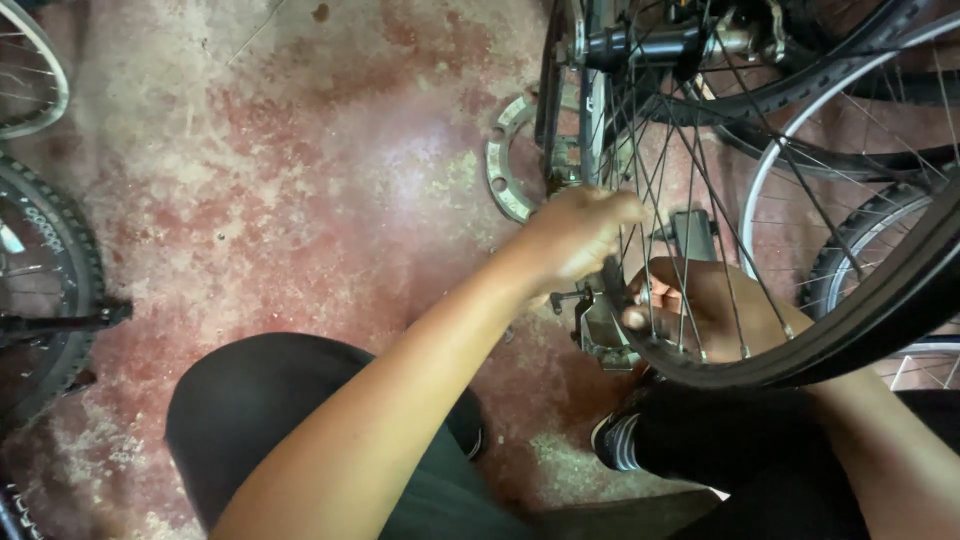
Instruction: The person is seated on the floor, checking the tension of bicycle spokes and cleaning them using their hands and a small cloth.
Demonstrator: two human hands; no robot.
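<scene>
At the far left of the frame I'm seeing parts of other bicycle wheels: a bare rim (35, 70) in the upper left corner and a knobbly tyre (55, 290) below it, both lying over the worn red floor (300, 180). My left knee, in dark trousers (270, 410), is filling the lower left centre. My left forearm is running up from the bottom centre, and my left hand (580, 232) is sitting just right of centre with its fingers curled in against the near side of the bicycle wheel (820, 330); I cannot tell whether it is gripping anything. Above that hand a grey metal ring (503, 165) is lying on the floor beside the wheel. Just below it a small grey brake part (598, 330) is hanging next to the tyre. Moving right, my right hand (700, 305) is showing behind the spokes, fingers closing round the inside of the rim. The wheel itself is arching across the right side of the frame, with its hub (650, 42) at the top.
</scene>
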